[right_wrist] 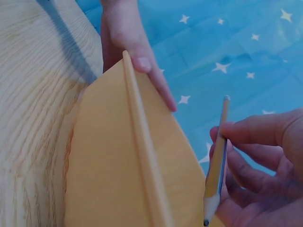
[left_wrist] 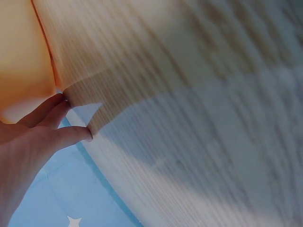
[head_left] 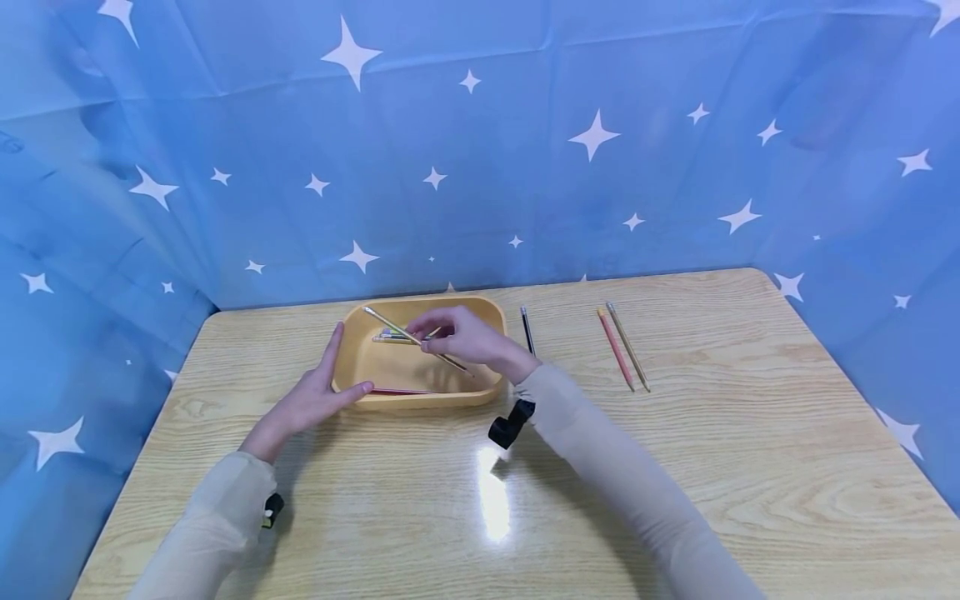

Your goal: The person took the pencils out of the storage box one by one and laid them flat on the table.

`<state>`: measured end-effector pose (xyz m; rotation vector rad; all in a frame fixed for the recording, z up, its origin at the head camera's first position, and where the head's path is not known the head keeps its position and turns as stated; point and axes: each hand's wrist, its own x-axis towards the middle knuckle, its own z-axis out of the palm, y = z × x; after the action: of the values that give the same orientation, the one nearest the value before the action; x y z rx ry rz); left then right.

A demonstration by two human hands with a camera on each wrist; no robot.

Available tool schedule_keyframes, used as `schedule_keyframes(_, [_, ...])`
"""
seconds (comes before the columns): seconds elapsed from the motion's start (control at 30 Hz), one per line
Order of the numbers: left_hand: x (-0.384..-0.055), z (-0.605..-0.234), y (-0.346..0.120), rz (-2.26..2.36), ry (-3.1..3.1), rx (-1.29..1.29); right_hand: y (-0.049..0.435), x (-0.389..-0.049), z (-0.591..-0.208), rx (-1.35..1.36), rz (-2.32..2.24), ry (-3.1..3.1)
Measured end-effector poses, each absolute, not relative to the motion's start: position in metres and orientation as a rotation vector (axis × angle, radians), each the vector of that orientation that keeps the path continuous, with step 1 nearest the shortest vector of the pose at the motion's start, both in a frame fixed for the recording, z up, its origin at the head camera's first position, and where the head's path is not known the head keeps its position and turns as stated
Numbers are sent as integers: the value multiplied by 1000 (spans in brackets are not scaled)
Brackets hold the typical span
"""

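Note:
A yellow-orange tray [head_left: 420, 402] sits on the table toward the back. My left hand [head_left: 315, 396] rests against its left end, thumb at the front rim and straight fingers along the side; the right wrist view also shows that left hand [right_wrist: 128, 42] at the tray's end. Over the tray, my right hand [head_left: 465, 333] pinches a yellow pencil [right_wrist: 218, 165] between thumb and fingers, its dark point tilted down to the right in the head view. Beneath it, several pencils [head_left: 393, 340] lie together in the tray. A red pencil [head_left: 401, 392] lies inside along the front wall.
Right of the tray lies a black pencil [head_left: 528, 329], partly hidden by the right forearm. Farther right, a red pencil [head_left: 617, 350] and a gold pencil [head_left: 628, 346] lie side by side on the wooden table [head_left: 750, 433]. A blue star-patterned cloth [head_left: 480, 167] hangs behind.

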<state>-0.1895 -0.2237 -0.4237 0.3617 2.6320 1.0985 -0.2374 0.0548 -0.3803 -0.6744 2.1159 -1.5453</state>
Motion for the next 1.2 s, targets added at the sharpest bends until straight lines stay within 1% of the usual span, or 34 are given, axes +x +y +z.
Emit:
schedule_keyframes(0.2, [-189,-423,-224,1117,2615,346,63,-234,-375,-671,-1582,2110])
schedule_keyframes(0.63, [-189,-424,-223,1122,2630,370,91,-231,-371,-574,-1640,2115])
schedule_keyframes(0.93, [-189,-424,-223,1129,2624,368,116,-228,-372,-584,-1672,2144])
schedule_keyframes(1.2, [-188,-425,-224,1137,2621,372,136,-227,-376,-505,-1698,2162])
